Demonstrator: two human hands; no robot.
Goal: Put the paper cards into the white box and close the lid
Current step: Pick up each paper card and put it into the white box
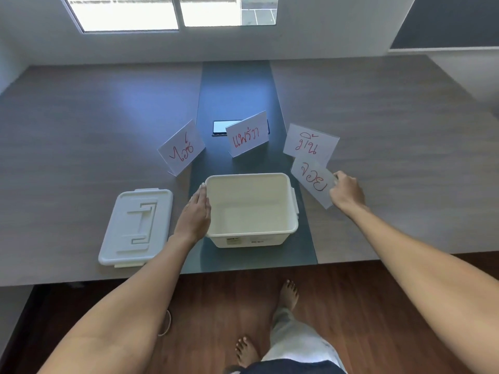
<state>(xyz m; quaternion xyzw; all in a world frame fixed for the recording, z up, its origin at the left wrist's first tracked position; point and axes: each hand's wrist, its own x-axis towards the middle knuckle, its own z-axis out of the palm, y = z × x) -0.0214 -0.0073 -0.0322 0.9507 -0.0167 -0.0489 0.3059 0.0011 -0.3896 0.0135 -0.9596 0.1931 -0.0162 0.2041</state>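
Note:
An empty white box [290,211] stands open on the dark strip of the table. My left hand [195,214] lies flat against its left wall, fingers straight. My right hand [346,191] pinches a white paper card [313,182] with red writing, held just right of the box. Three more cards with red writing stand on the table behind the box: a left card [181,148], a middle card [247,137] and a right card [310,143]. The box's white lid [136,226] lies flat on the table to the left.
A dark phone [221,127] lies behind the middle card. The wooden table [391,157] ends near my body, with wooden floor and my bare feet [289,292] below. A window and wall stand behind the table.

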